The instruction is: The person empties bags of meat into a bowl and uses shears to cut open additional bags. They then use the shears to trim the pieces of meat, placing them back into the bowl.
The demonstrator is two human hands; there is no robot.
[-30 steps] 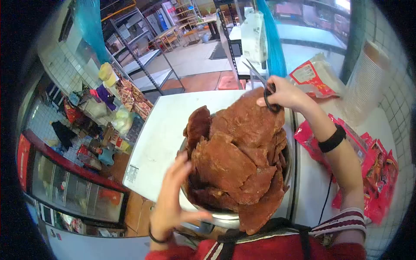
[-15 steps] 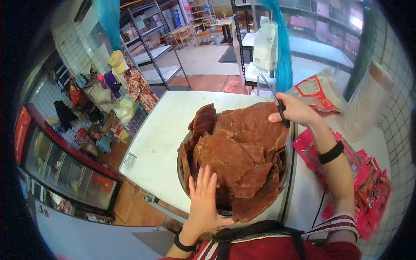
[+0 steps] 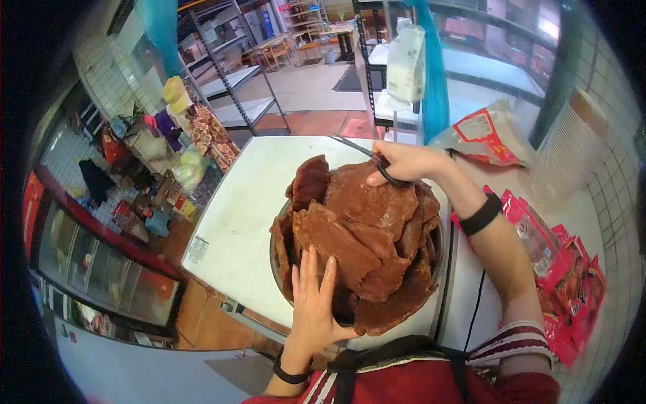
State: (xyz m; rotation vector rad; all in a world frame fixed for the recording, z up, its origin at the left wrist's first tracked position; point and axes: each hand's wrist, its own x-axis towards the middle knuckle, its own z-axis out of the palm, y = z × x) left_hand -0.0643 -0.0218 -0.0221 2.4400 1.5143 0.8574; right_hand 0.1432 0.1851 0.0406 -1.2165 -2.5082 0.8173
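Observation:
A round metal bowl (image 3: 441, 261) stands on the white tabletop, heaped with large reddish-brown sheets that look like dried meat (image 3: 336, 246). My right hand (image 3: 412, 162) grips a pair of black-handled scissors (image 3: 358, 147) above the far side of the heap. The blades point to the far left, and the thumb is near or on a broad sheet. Against the near-left part of the heap, my left hand (image 3: 313, 303) lies with its fingers stretched and thumb spread. Its fingertips touch a folded or overlapping sheet.
Pink-red packets (image 3: 572, 289) lie on the surface to the right. Behind them are a red-and-white plastic bag (image 3: 481, 135) and a tall stack of cups (image 3: 568, 145). Metal shelving (image 3: 239, 97) stands beyond the table. A glass-fronted cabinet (image 3: 101, 262) is at the left.
My right hand has moved left over the heap, and the scissors have swung from pointing up to pointing left. The top sheets have shifted. My left hand stays on the near side.

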